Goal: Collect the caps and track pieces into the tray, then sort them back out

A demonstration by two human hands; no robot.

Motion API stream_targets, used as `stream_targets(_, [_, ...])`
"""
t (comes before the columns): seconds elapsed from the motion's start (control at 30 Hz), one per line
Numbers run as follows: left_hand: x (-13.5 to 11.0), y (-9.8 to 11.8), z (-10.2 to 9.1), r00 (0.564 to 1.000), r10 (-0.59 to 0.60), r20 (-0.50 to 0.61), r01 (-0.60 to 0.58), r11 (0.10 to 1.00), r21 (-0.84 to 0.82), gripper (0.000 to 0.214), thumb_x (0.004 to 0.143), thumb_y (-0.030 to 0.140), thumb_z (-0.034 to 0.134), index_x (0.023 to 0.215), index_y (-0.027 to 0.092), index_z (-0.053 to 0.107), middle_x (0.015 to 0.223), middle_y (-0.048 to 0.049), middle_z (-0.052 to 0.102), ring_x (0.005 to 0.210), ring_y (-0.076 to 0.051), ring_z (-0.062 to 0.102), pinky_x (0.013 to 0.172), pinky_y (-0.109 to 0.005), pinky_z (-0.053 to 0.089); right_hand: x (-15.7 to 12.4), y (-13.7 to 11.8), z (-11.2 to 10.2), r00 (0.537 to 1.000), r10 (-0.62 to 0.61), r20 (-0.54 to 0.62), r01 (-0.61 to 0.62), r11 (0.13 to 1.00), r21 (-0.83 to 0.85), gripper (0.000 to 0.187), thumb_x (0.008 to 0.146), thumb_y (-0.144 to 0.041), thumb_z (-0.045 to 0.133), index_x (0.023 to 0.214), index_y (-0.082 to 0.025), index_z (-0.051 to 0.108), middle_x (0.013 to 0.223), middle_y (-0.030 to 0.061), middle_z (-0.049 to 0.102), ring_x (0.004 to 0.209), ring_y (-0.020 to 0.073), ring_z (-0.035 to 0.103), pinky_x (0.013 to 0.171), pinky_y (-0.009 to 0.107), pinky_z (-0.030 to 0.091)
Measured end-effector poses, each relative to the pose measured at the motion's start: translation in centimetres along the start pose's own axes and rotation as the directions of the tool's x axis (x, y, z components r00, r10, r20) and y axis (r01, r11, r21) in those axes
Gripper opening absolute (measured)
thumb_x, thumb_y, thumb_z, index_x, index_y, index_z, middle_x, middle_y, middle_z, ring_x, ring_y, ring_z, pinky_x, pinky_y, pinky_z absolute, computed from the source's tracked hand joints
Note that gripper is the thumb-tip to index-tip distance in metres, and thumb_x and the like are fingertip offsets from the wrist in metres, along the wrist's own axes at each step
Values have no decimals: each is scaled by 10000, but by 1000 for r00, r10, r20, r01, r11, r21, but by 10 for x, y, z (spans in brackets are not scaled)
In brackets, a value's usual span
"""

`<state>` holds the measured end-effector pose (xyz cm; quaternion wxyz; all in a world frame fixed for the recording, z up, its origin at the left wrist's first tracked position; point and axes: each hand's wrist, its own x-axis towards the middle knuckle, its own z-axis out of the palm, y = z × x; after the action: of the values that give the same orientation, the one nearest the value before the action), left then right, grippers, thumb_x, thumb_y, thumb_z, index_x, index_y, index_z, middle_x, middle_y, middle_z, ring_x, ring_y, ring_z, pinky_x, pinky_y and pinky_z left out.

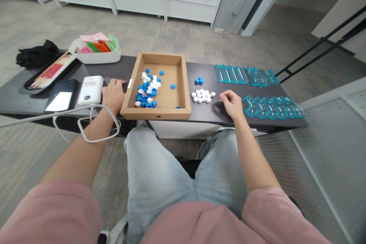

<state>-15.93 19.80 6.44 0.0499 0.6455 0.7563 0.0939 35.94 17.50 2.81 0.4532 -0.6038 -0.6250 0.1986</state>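
Observation:
A shallow cardboard tray (pixel 185 84) sits on the dark table, holding several small blue and white cubes (pixel 148 89). To its right lie a cluster of white cubes (pixel 203 95) and a few blue cubes (pixel 199 81) on the table. My left hand (pixel 113 94) rests on the table against the tray's left wall, fingers curled loosely and holding nothing. My right hand (pixel 232 103) hovers just right of the white cluster, fingers pinched together; I cannot see anything in them.
Turquoise curved plastic pieces (pixel 271 106) lie in two rows at the right. On the left are a white power bank (pixel 90 90) with its cable, a phone (pixel 60 95), a black tray of sticks (pixel 45 76), a white bin of coloured strips (pixel 98 51) and a black cloth (pixel 36 55).

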Motion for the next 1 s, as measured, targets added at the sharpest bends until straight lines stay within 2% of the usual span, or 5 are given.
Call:
stream_targets(0.27, [-2, -1, 0, 1000, 13, -9, -13, 999, -38, 640, 1113, 354, 465, 1660, 59, 616, 1700, -287, 585, 1565, -433, 566, 1307, -553, 392, 13, -83, 43, 936, -277, 217, 285, 959, -3, 329, 1045, -574, 705, 910, -275, 720, 832, 33, 754, 784, 233, 656, 811, 382, 546])
stream_targets(0.43, [-4, 1, 0, 999, -1, -46, -1, 999, -32, 614, 1093, 352, 474, 1636, 123, 648, 1684, -266, 610, 1562, -426, 588, 1279, -524, 420, 32, -166, 131, 592, -456, 664, 557, 828, 72, 120, 1089, -319, 701, 1109, -257, 802, 1055, 52, 837, 927, 242, 732, 902, 369, 521])
stream_targets(0.6, [-3, 2, 3, 998, -2, -70, -1, 999, -32, 595, 1069, 352, 491, 1606, 172, 674, 1658, -249, 639, 1533, -425, 619, 1277, -532, 436, 35, -193, 192, 429, -311, 848, 683, 726, -79, 128, 992, -170, 797, 1097, -239, 815, 1210, 89, 859, 1109, 294, 766, 880, 356, 477])
stream_targets(0.8, [0, -3, 7, 997, 15, -76, -18, 999, -32, 617, 1069, 364, 476, 1613, 146, 668, 1671, -265, 631, 1537, -440, 617, 1286, -562, 436, 38, -181, 180, 524, -338, 782, 525, 851, 16, 190, 973, -186, 832, 1154, -224, 787, 1083, 54, 839, 979, 249, 752, 839, 333, 494])
stream_targets(1.0, [-1, -1, 5, 998, 2, -70, -4, 999, -33, 615, 1076, 383, 487, 1625, 169, 661, 1670, -267, 631, 1559, -446, 601, 1287, -550, 435, 36, -152, 81, 712, -423, 560, 412, 898, 154, 328, 1051, -518, 850, 1260, -266, 841, 1035, 44, 798, 857, 219, 691, 823, 363, 549])
